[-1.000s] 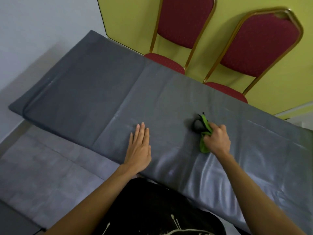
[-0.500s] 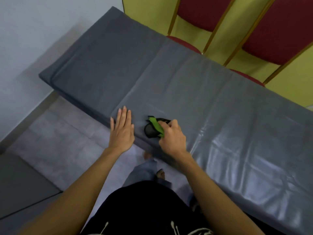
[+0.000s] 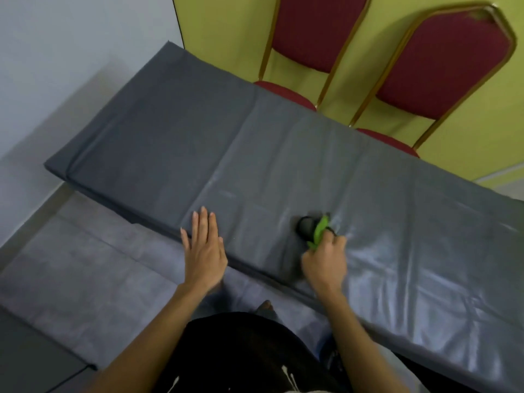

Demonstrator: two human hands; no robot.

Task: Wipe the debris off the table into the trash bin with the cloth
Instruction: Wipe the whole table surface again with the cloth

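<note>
Grey-covered table (image 3: 283, 154) before yellow wall, two red chairs (image 3: 425, 80), left hand (image 3: 204, 251) flat, fingers straight, right hand (image 3: 324, 263) gripping green-black cloth (image 3: 313, 229)

A left chair (image 3: 317, 29) and a right chair (image 3: 445, 66) (red padding, gold-coloured frames) stand against the far yellow-green wall (image 3: 221, 32). A pale grey wall (image 3: 56, 52) runs left, above grey floor (image 3: 85, 265).

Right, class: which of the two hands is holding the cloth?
The right hand, fingers curled round the green-and-black cloth; the left hand lies flat on the grey table, fingers straight, holding nothing.
</note>
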